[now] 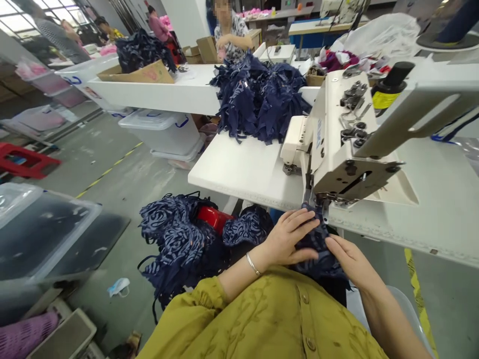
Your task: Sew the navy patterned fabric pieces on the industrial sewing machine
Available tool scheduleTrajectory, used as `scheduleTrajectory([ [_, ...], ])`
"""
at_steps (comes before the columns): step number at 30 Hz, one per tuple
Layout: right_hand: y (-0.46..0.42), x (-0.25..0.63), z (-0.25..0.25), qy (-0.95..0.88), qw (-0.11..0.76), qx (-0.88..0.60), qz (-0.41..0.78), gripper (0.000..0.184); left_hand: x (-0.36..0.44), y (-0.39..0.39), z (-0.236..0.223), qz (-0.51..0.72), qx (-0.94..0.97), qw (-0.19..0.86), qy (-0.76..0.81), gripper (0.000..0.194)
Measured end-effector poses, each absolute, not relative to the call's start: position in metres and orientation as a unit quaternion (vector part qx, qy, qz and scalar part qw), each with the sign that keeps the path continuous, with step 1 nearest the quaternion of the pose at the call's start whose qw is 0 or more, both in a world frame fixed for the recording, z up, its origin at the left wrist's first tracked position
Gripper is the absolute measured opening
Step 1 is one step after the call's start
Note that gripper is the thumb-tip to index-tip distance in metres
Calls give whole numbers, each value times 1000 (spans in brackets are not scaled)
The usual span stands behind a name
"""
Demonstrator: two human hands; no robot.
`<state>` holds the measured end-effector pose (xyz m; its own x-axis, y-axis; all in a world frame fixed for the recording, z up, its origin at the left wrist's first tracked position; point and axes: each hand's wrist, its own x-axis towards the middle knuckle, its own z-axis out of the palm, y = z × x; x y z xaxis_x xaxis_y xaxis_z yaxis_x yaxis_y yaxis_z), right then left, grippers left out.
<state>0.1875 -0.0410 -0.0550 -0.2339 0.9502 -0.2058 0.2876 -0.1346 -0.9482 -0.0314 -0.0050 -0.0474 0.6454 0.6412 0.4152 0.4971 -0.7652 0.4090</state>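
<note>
A navy patterned bra (316, 239) lies across my lap, its far end reaching up under the presser foot of an industrial sewing machine (340, 144). My left hand (292, 237) rests flat on the bra, with fingers stretched towards the needle area and the thumb apart. At the bra's right edge, my right hand (348, 257) pinches the fabric; its fingertips are partly hidden beneath the cloth. To the left of my lap hangs a heap of similar navy bras (175, 239), partly over a red object (213, 218).
A large pile of navy bras (258, 99) covers the white table (232, 164) behind the machine. A thread cone (389, 92) stands at right. Plastic bins (160, 129) sit below the tables. A co-worker (232, 37) sits opposite. A face mask (119, 287) lies on the floor.
</note>
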Motion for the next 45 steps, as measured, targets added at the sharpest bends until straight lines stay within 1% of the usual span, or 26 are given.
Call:
scheduleTrajectory([
  [2,-55,200,-66,-520,352,-504,593,38,-42,-18,-72,289,882,223,299,110],
  [3,-61,207,-72,-485,381,-484,620,41,-46,-25,-85,293,866,263,308,124],
  [4,-67,212,-79,-453,408,-461,645,45,-50,-32,-96,289,848,290,338,126],
  [5,-72,216,-85,-427,424,-438,668,49,-53,-38,-105,278,828,303,380,117],
  [6,-75,217,-90,-412,423,-419,690,51,-56,-42,-110,267,810,302,426,98],
  [8,-77,212,-98,-418,371,-394,730,49,-65,-44,-108,250,781,270,504,51],
  [9,-77,206,-101,-428,331,-391,744,46,-73,-41,-101,248,771,248,531,39],
  [11,-71,189,-105,-438,265,-411,754,40,-96,-31,-82,253,755,202,571,39],
  [12,-67,181,-107,-437,254,-428,749,39,-110,-25,-72,252,745,176,592,40],
  [14,-56,168,-114,-439,270,-464,721,40,-139,-13,-59,229,730,120,632,45],
  [16,-41,166,-127,-472,315,-497,656,40,-163,-6,-60,117,717,41,686,51],
  [18,-26,176,-147,-545,339,-551,534,39,-177,-6,-77,-16,693,-9,720,52],
  [19,-20,184,-160,-582,326,-587,458,39,-180,-8,-90,-65,683,-15,727,52],
  [20,-16,193,-174,-610,298,-630,376,41,-181,-12,-104,-90,678,-4,730,53],
  [22,-15,209,-200,-614,269,-672,315,40,-178,-22,-131,-111,675,25,729,57],
  [25,-29,221,-226,-624,247,-675,305,28,-170,-33,-152,-114,678,65,723,59],
  [27,-39,223,-232,-639,244,-657,318,22,-163,-30,-152,-92,689,90,713,56],
  [28,-43,223,-232,-641,248,-649,326,22,-158,-26,-149,-76,696,105,706,55],
  [30,-49,223,-227,-633,264,-643,341,27,-142,-14,-141,-38,719,148,679,50],
  [33,-54,221,-213,-612,290,-642,361,34,-103,3,-133,16,760,249,600,42],
  [35,-58,218,-199,-605,301,-628,385,35,-70,7,-135,41,779,317,540,44],
  [37,-65,212,-183,-603,306,-594,436,33,-40,5,-140,49,784,372,494,47],
  [40,-79,204,-157,-604,285,-544,508,31,-13,-1,-146,19,783,442,437,45],
  [43,-91,203,-139,-607,247,-554,513,31,-7,-4,-145,4,777,485,401,41],
  [45,-94,207,-137,-605,242,-574,495,32,-8,-3,-140,36,773,489,403,36],
])
